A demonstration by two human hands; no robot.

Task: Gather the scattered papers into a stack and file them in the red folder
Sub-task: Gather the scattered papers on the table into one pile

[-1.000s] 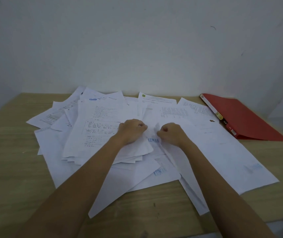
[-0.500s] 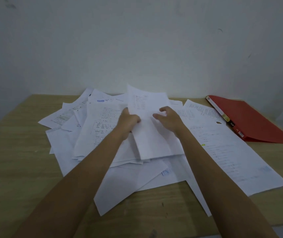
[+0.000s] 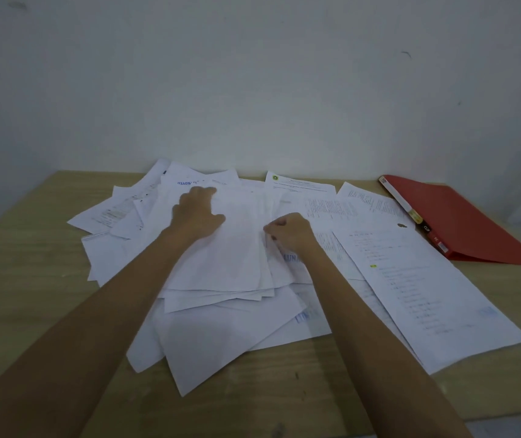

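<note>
The right hand is seen curled, its fingertips pinched together at the right edge of the top sheet of a small overlapped pile, though whether paper is truly caught between them cannot be told. The left hand is laid flat and spread open on the same sheet, pressing it down toward the far end. Around this pile the scattered papers are fanned across the middle of the table, some reaching the far edge by the wall, one long printed sheet running toward the near right edge, and several corners overhanging one another at odd angles. The red folder is lying closed near the far right corner, just beside the rightmost sheets. The sheets are judged thin, light and limp, smooth enough to slide on each other and on the matte wood-grain top; they would likely crease if gripped by a corner, so hold is best taken along opposite long edges. The folder appears stiffer, with a labelled spine.
</note>
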